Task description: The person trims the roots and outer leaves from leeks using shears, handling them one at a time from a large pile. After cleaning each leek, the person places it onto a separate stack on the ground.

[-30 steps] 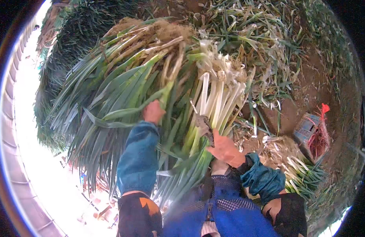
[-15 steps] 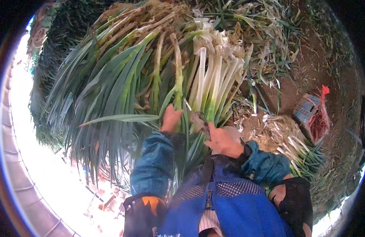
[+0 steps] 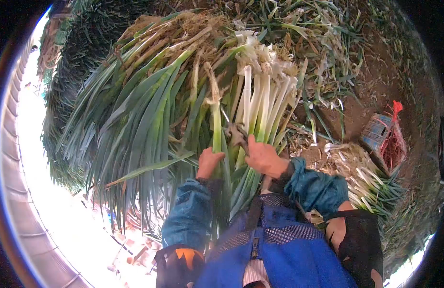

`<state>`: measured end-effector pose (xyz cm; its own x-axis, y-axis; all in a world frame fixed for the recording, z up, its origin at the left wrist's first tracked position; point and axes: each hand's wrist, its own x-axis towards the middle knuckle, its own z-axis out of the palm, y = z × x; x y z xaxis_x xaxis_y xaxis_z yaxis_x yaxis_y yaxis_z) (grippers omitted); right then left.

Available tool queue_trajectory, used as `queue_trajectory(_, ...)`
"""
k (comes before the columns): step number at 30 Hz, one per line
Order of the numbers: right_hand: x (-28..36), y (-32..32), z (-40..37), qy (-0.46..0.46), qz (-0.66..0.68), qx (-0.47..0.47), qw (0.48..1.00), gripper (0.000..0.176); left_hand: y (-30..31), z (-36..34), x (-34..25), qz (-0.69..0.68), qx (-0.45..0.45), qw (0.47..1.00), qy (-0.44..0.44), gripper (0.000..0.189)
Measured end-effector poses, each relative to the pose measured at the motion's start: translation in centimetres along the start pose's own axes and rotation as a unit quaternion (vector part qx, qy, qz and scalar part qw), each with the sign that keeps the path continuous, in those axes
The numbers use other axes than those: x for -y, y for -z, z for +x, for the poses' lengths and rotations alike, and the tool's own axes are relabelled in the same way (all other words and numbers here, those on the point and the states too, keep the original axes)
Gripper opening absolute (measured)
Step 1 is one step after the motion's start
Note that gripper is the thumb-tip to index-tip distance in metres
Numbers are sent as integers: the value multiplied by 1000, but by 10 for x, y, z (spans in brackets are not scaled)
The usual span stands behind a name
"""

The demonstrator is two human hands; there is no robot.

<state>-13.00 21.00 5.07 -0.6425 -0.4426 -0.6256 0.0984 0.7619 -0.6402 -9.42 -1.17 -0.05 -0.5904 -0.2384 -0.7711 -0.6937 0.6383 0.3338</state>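
Observation:
My left hand (image 3: 210, 163) is closed round the green shaft of a leek (image 3: 216, 125), which stands root end up. Its brown outer skin is torn and loose near the top, with paler green below. My right hand (image 3: 266, 157) grips a dirty grey air blow gun (image 3: 237, 134), whose thin metal nozzle points up toward that leek. Just beyond the right hand lies a bunch of cleaned leeks (image 3: 264, 98) with white shafts. Left of my left hand spreads a large heap of uncleaned leeks (image 3: 140, 105) with brown roots and long green leaves.
Stripped leaves and skins (image 3: 322, 53) litter the soil at the upper right. Another pile of cleaned leeks (image 3: 363, 185) lies on the right, near a blue-and-white package with red netting (image 3: 392, 144). A ribbed pale wall (image 3: 25, 201) curves along the left.
My left hand has moved slightly down, and the leek's outer skin is now torn, baring its shaft. My right hand and the blow gun have shifted up and left. The long side leaf hangs lower.

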Motion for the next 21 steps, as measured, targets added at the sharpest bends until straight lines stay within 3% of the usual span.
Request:
queue_trajectory(2,-5,-7,11,12,-2,-47,999,54,-3,-1,9,-28,23,999,10,39)
queue_trajectory(10,-1,-12,-18,24,-23,-6,999,48,-6,-53,25,-144,123,982,12,27)
queue_trajectory(12,-12,-17,0,25,-38,-26,999,46,-1,-77,26,-157,133,974,-98,28)
queue_trajectory(14,-17,-13,22,30,-44,-56,997,44,2,-88,21,-177,133,965,-139,27)
queue_trajectory(17,-16,-6,26,44,-51,-71,995,43,-1,-84,28,-229,144,960,-67,26)
queue_trajectory(19,-6,2,5,37,-52,-39,997,41,-8,-75,40,-279,192,940,26,27)
queue_trajectory(21,-1,5,0,27,-65,-21,997,42,3,-103,18,-300,160,939,-47,28)
